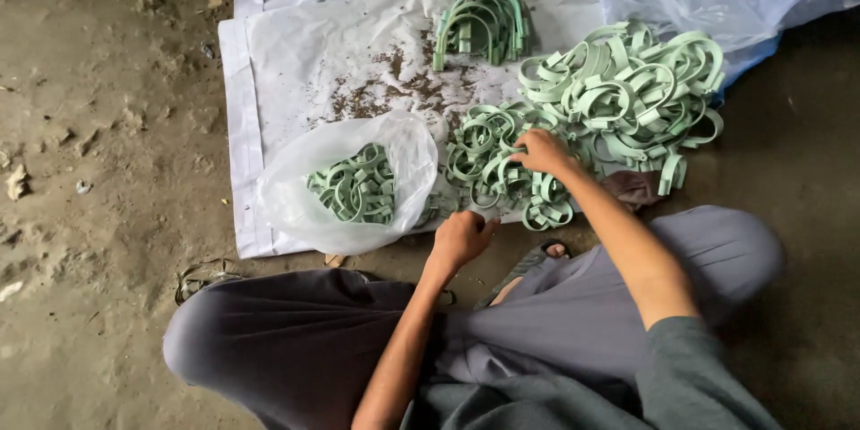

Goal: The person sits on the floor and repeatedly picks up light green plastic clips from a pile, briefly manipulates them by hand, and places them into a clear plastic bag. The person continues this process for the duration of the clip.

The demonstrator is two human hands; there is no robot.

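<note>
Right hand [540, 152] pinches a green clip [502, 175] off the pile, left hand [461, 237] curled empty by the plastic bag [349, 184], so tangled clips could probably drag along and scatter.

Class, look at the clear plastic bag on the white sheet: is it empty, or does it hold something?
It holds something. Through the clear plastic bag a small cluster of pale green clips shows, well short of filling it.

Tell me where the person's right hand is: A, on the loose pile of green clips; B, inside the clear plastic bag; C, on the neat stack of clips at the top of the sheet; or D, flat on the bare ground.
A: the right hand rests on the loose pile of green clips, apart from the clear plastic bag.
</note>
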